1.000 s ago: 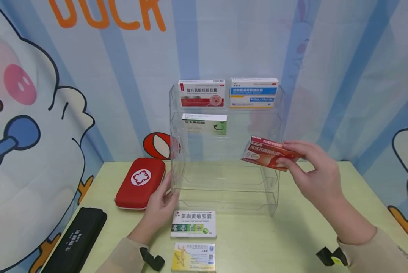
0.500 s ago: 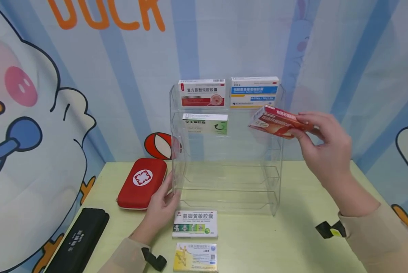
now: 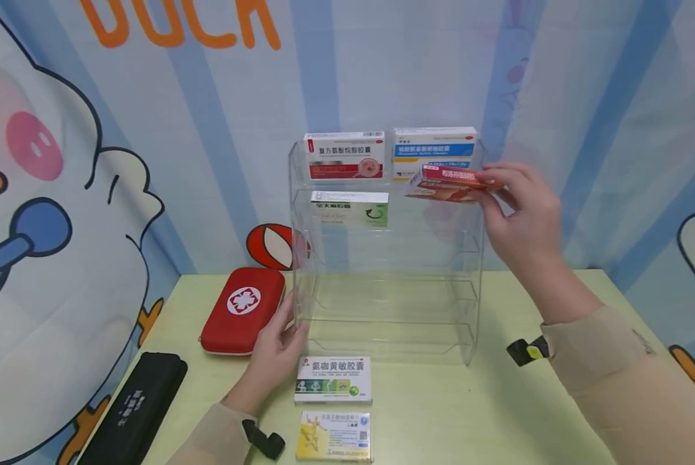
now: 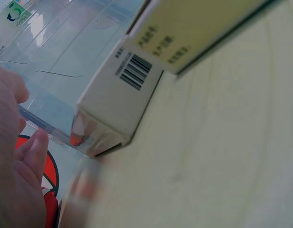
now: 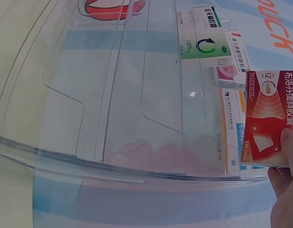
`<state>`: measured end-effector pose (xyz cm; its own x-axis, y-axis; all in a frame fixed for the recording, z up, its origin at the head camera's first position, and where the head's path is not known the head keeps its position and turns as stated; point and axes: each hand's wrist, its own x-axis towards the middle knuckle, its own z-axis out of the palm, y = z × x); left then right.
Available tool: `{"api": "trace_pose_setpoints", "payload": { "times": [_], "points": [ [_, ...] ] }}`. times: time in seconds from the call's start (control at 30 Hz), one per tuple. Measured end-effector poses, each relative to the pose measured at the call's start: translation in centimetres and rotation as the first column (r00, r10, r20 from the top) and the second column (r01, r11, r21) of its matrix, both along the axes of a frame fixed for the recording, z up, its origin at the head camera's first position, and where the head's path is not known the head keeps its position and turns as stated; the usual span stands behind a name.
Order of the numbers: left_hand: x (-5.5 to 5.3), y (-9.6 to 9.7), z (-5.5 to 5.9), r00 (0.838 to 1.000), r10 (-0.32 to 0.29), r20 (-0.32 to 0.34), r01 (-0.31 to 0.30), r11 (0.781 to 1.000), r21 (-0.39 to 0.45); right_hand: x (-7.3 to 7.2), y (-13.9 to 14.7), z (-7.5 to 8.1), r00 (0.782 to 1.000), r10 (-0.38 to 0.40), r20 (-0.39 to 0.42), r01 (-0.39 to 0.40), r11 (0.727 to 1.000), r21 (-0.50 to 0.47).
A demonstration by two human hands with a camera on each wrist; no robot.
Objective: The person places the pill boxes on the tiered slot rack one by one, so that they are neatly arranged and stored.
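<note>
My right hand [image 3: 518, 213] pinches a red medicine box [image 3: 443, 183] by its right end, thumb in front. The box is tilted and overlaps the lower part of the blue-and-white medicine box [image 3: 435, 152] in the head view. Behind it stands a clear acrylic display rack [image 3: 382, 332] with stepped tiers. On its top tier, left, sits a white-and-red medicine box [image 3: 345, 156]; a white-and-green medicine box [image 3: 350, 210] is one tier below. My left hand [image 3: 274, 349] holds the rack's left side panel low down, the panel between thumb and fingers in the left wrist view.
Two flat medicine boxes lie before the rack, one green-and-white [image 3: 332, 380] and one yellow-and-white [image 3: 334, 436]. A red first-aid case [image 3: 243, 311] and a black case [image 3: 135, 407] lie at the left. A printed curtain [image 3: 208, 116] hangs behind the pale table [image 3: 440, 413].
My right hand has lifted the red box from mid-rack height to the upper tiers, then brought it left and closer to the rack. The left hand stays on the side panel.
</note>
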<state>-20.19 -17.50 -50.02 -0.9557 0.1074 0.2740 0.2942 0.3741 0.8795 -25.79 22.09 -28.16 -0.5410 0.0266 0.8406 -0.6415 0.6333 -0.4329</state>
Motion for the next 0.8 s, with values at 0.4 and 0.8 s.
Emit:
{"api": "trace_pose_setpoints", "payload": {
  "times": [0.4,0.8],
  "points": [
    [0.0,0.2,0.1,1.0,0.0,0.016,0.0,1.0,0.015,-1.0,-0.6,-0.8,0.992,-0.111,0.066,0.107,0.993,0.056],
    [0.1,0.0,0.2,1.0,-0.003,0.003,0.003,1.0,0.011,-1.7,-1.0,-2.8,0.99,-0.143,0.017,0.139,0.98,0.145]
  ]
}}
